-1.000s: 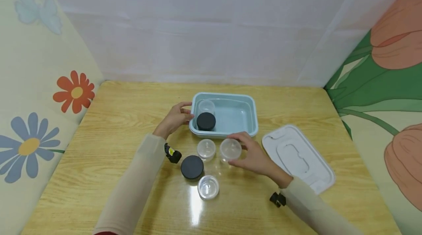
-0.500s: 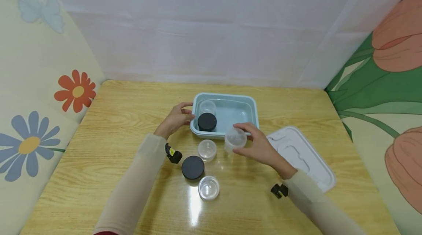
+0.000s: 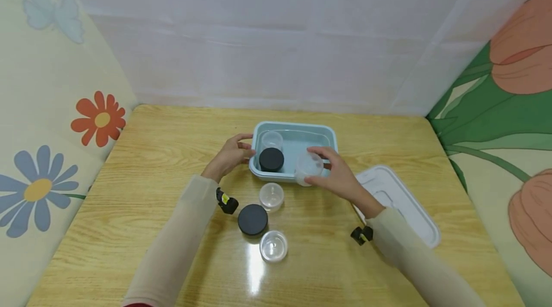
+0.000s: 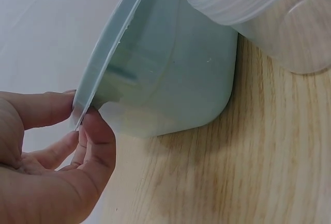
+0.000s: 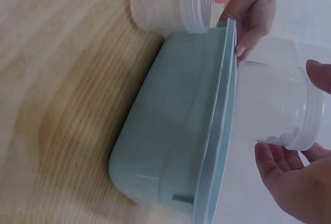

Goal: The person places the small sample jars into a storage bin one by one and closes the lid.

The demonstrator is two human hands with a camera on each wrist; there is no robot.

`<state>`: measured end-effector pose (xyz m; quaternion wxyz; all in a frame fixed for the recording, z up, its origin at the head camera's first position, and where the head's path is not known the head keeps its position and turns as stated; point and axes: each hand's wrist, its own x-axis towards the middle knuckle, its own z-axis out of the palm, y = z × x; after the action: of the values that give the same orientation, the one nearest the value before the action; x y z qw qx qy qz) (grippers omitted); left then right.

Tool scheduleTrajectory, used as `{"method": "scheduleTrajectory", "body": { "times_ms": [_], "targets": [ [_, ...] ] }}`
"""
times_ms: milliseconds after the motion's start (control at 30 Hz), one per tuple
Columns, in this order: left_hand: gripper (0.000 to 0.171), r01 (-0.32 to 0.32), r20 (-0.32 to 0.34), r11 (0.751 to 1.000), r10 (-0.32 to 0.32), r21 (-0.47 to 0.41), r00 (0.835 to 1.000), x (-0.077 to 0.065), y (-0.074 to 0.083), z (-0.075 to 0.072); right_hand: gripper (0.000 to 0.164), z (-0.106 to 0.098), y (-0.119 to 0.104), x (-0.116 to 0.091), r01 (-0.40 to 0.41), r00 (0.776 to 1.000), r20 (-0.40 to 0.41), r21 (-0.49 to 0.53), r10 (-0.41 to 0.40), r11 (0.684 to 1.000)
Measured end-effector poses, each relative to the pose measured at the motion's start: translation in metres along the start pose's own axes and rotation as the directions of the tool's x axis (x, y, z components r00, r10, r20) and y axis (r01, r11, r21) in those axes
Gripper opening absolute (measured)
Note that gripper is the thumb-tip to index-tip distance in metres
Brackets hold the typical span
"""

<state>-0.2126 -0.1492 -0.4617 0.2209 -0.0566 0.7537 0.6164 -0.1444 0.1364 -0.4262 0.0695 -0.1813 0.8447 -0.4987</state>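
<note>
My left hand pinches the left rim of a light blue plastic bin, thumb on one side and fingers beneath the lip. In my right hand is a clear plastic jar, gripped near its top between thumb and fingers. The right wrist view shows this jar upright above the bin's rim; in the head view it overlaps the bin's front right edge. Inside the bin, at the left, stand a clear jar and a black-lidded jar.
In front of the bin on the wood table stand a clear jar, a larger black-lidded jar and another clear jar. A white lid lies to the right, partly under the right forearm.
My right hand has lifted the clear jar from the table in front and carried it away from me, over the bin's front edge. My left hand stays on the rim.
</note>
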Motion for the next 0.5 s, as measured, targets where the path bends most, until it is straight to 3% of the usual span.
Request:
{"method": "scheduleTrajectory", "body": {
  "times_ms": [233,500],
  "targets": [
    [0.061,0.001,-0.004,1.0,-0.001,0.025,1.0,-0.001,0.002,0.0,0.066,-0.002,0.008,0.026,-0.035,0.998,-0.045,0.004,0.035,0.999],
    [0.061,0.012,-0.005,1.0,-0.012,0.02,1.0,-0.002,0.004,0.001,0.067,0.004,0.015,0.05,-0.08,0.996,-0.036,-0.029,0.079,0.996]
  ]
}}
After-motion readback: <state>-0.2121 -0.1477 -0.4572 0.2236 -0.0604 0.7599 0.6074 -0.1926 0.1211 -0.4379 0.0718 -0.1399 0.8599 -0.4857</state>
